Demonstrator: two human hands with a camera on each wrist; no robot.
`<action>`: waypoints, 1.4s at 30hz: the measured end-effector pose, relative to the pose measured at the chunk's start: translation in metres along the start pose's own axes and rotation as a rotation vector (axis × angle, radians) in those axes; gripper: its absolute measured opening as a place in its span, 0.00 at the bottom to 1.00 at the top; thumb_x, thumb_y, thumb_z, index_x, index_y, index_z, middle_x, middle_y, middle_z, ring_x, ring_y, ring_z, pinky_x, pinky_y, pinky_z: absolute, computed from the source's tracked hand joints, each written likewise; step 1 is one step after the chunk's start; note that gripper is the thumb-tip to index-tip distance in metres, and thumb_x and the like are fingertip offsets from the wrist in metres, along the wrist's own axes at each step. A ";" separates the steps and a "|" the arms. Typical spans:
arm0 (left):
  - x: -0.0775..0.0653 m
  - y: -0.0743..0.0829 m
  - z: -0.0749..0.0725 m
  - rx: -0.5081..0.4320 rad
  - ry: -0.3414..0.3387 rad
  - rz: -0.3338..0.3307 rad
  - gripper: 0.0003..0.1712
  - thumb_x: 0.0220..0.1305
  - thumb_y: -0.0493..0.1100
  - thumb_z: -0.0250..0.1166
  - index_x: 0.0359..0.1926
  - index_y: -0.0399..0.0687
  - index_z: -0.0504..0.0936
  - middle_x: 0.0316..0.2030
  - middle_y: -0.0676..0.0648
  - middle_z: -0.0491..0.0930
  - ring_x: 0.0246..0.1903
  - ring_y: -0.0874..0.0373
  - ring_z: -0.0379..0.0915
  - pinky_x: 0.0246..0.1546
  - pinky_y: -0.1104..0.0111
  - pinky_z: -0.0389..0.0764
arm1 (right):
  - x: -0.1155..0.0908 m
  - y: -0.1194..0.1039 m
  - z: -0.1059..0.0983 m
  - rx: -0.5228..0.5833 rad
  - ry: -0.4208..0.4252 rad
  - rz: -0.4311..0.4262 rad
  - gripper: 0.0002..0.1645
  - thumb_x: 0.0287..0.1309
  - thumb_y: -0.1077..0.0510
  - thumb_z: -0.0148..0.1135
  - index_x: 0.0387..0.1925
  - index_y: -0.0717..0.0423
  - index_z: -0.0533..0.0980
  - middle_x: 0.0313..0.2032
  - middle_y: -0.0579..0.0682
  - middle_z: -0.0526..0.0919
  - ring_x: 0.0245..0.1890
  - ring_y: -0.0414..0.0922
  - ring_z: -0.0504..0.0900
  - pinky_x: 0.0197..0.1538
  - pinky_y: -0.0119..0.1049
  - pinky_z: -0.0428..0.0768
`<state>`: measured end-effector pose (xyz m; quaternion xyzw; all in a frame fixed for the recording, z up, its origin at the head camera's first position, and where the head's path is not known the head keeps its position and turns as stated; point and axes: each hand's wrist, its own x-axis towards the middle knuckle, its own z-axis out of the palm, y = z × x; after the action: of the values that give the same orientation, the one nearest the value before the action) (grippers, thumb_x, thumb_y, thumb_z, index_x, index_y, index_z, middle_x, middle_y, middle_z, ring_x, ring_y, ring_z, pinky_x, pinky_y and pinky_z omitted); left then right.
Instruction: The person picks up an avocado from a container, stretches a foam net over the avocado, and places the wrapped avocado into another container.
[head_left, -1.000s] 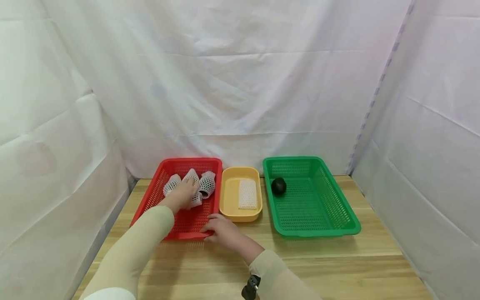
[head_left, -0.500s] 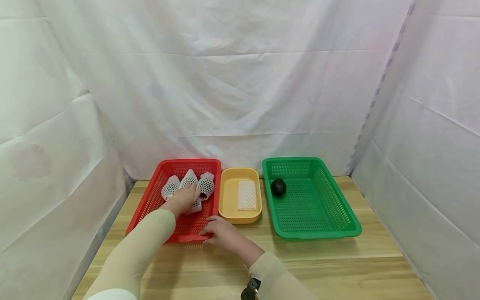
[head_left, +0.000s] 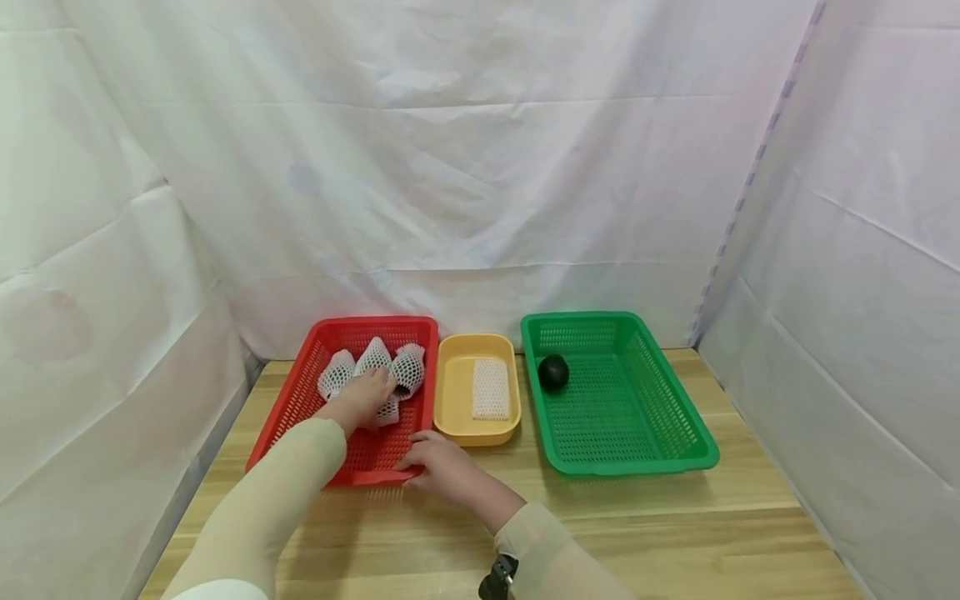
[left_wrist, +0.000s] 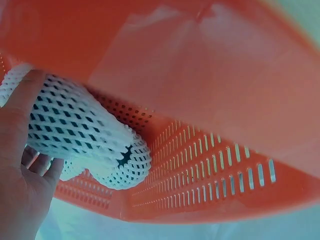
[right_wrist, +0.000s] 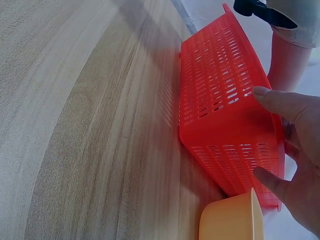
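In the head view, my left hand (head_left: 363,395) is inside the red basket (head_left: 298,400), over the nearest of several dark fruits in white foam nets. The left wrist view shows its thumb and fingers curled round a netted fruit (left_wrist: 75,120). Other netted fruits lie beyond it: one on the left (head_left: 336,372), one in the middle (head_left: 373,354) and one on the right (head_left: 409,367). My right hand (head_left: 442,468) grips the basket's near right corner. In the right wrist view its thumb (right_wrist: 272,100) lies over the rim, with fingers along the outer side.
A yellow tray (head_left: 456,421) stands right against the red basket and holds a flat white foam net (head_left: 491,389). Farther right, a green basket (head_left: 637,462) holds one bare dark round fruit (head_left: 553,372). A white cloth (head_left: 480,192) hangs behind the wooden table (head_left: 420,550).
My left hand has drawn slightly nearer to me and lower over the netted fruit. My right hand keeps its hold on the basket corner. The head view has shifted slightly.
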<state>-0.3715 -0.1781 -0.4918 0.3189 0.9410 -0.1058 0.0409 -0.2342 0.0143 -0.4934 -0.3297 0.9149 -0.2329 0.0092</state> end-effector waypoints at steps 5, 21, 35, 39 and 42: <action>-0.001 -0.004 -0.003 -0.058 -0.038 -0.005 0.43 0.51 0.54 0.76 0.64 0.40 0.69 0.62 0.31 0.66 0.62 0.35 0.61 0.57 0.44 0.70 | 0.001 0.004 0.002 0.013 0.003 0.005 0.14 0.54 0.53 0.73 0.44 0.44 0.86 0.40 0.31 0.83 0.62 0.41 0.68 0.64 0.34 0.66; 0.001 -0.007 0.001 -0.023 -0.026 0.024 0.35 0.60 0.57 0.68 0.59 0.37 0.73 0.55 0.34 0.71 0.57 0.37 0.66 0.55 0.44 0.72 | 0.001 0.005 0.001 0.014 0.005 0.017 0.13 0.53 0.53 0.73 0.43 0.44 0.86 0.40 0.31 0.84 0.62 0.41 0.68 0.64 0.33 0.66; 0.004 -0.008 0.008 0.057 0.060 -0.026 0.28 0.62 0.56 0.67 0.51 0.39 0.74 0.48 0.36 0.72 0.51 0.39 0.69 0.45 0.47 0.78 | 0.001 -0.001 0.000 0.014 -0.003 0.011 0.14 0.53 0.53 0.73 0.43 0.44 0.86 0.40 0.31 0.84 0.62 0.41 0.68 0.63 0.32 0.66; 0.003 -0.008 0.009 0.062 0.039 -0.044 0.29 0.63 0.57 0.66 0.53 0.39 0.73 0.49 0.35 0.71 0.53 0.39 0.68 0.44 0.47 0.78 | 0.000 -0.002 -0.001 0.017 -0.001 0.008 0.14 0.53 0.53 0.73 0.43 0.45 0.86 0.41 0.32 0.84 0.62 0.41 0.68 0.63 0.32 0.66; 0.001 -0.009 0.006 0.052 0.024 -0.051 0.31 0.62 0.58 0.66 0.55 0.39 0.73 0.50 0.34 0.70 0.53 0.38 0.68 0.45 0.46 0.78 | 0.001 -0.001 0.000 0.013 -0.001 0.006 0.14 0.53 0.52 0.73 0.43 0.45 0.86 0.40 0.32 0.84 0.62 0.41 0.68 0.63 0.31 0.66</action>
<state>-0.3778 -0.1852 -0.4966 0.2970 0.9462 -0.1271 0.0185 -0.2345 0.0137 -0.4927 -0.3268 0.9143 -0.2389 0.0126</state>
